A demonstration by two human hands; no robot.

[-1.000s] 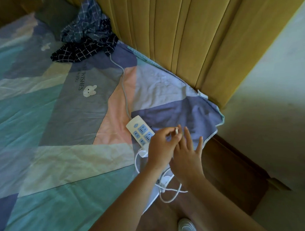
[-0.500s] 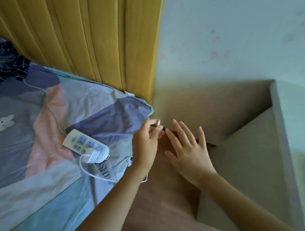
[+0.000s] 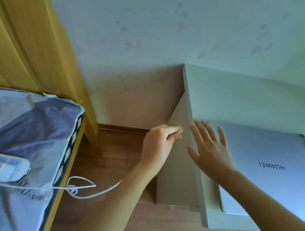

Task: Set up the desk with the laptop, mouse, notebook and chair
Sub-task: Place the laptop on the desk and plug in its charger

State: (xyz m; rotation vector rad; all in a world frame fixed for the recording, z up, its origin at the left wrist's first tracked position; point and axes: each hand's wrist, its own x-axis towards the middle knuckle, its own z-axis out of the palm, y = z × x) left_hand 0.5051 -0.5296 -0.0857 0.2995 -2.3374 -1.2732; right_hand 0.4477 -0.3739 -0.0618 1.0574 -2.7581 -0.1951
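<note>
A closed silver laptop (image 3: 265, 164) lies on the pale desk (image 3: 235, 101) at the right. My left hand (image 3: 159, 143) pinches the small plug end of a white charging cable (image 3: 99, 192), just left of the desk's edge. From that hand the cable trails back to a white power strip (image 3: 9, 169) on the bed. My right hand (image 3: 209, 147) hovers flat with straight, spread fingers over the desk's left edge, next to the laptop's near corner, and holds nothing. Mouse, notebook and chair are out of view.
A bed with a patchwork sheet (image 3: 26, 124) fills the left side. Yellow curtains (image 3: 31, 50) hang behind it. A strip of wooden floor (image 3: 105, 162) runs between bed and desk. The wall with pale floral paper (image 3: 179, 30) stands behind.
The view has swung right from the bed to the desk. Both hands have moved right with the cable's plug, from above the power strip to the desk's left edge. The laptop came into view.
</note>
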